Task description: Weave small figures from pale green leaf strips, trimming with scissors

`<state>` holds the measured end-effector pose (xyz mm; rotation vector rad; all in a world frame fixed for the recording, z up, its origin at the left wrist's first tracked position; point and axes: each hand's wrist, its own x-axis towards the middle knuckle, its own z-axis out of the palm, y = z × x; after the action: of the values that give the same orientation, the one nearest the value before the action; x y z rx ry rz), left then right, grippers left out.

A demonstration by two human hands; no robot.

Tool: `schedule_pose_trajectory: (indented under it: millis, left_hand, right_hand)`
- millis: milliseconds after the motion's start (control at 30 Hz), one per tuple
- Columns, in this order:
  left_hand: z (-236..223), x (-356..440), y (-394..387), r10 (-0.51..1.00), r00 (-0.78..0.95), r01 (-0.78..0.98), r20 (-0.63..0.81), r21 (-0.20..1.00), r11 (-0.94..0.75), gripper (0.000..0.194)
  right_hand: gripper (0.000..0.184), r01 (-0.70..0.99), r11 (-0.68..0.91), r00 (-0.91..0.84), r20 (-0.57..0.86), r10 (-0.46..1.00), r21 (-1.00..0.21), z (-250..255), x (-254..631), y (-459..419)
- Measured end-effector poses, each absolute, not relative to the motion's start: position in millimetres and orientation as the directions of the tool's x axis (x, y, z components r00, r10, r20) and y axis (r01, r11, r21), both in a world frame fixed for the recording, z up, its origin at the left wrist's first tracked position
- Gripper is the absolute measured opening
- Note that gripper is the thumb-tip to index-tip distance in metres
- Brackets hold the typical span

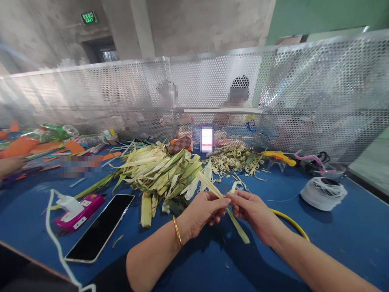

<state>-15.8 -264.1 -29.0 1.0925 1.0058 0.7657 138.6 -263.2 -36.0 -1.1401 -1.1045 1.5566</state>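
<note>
Both hands meet above the blue table (194, 263), fingertips close together. My left hand (206, 213), with a gold bangle (177, 231) on the wrist, pinches a long pale corn husk strip (238, 228). The strip slants from upper left down to the right past the fingers. My right hand (247, 207) has its thumb and fingers pinched at a short pale husk piece (233, 187) poking up above them. Whether the two pieces join is hidden by the fingers. Beyond the left hand spreads a heap of green and yellow husks (164, 172).
Curled husk scraps (235, 159) lie behind the hands. A black phone (100, 229) and magenta power strip (80, 211) sit at left, a white twine roll (323, 194) at right. A perforated metal screen (136, 93) bounds the table's back. Another person's hand (12, 165) shows far left.
</note>
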Motion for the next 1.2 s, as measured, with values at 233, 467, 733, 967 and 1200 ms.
schedule_pose_trajectory:
  millis: [233,467,733,967,1200]
  left_hand:
    - [-32,-13,-266,0.888,0.362,0.11,-0.283,0.959,0.261,0.034]
    - [-31,-12,-267,0.898,0.331,0.036,-0.288,0.955,0.293,0.036]
    - [-31,-11,-265,0.914,0.31,-0.062,-0.264,0.953,0.296,0.033]
    - [-34,-9,-266,0.929,0.268,-0.024,-0.257,0.962,0.273,0.029]
    - [-35,-6,-276,0.839,0.48,0.155,-0.258,0.966,0.208,0.035]
  right_hand:
    - [0.037,0.015,0.039,-0.003,0.039,0.999,-0.999,-39,141,-262]
    - [0.038,0.338,0.221,-0.059,0.213,0.975,-0.915,-35,148,-255]
    - [0.027,0.515,0.118,-0.43,-0.136,0.892,-0.849,-11,161,-262]
    - [0.034,0.734,0.375,-0.359,0.146,0.922,-0.567,-7,166,-260]
    - [0.025,0.571,0.384,-0.316,0.237,0.919,-0.725,-19,159,-257]
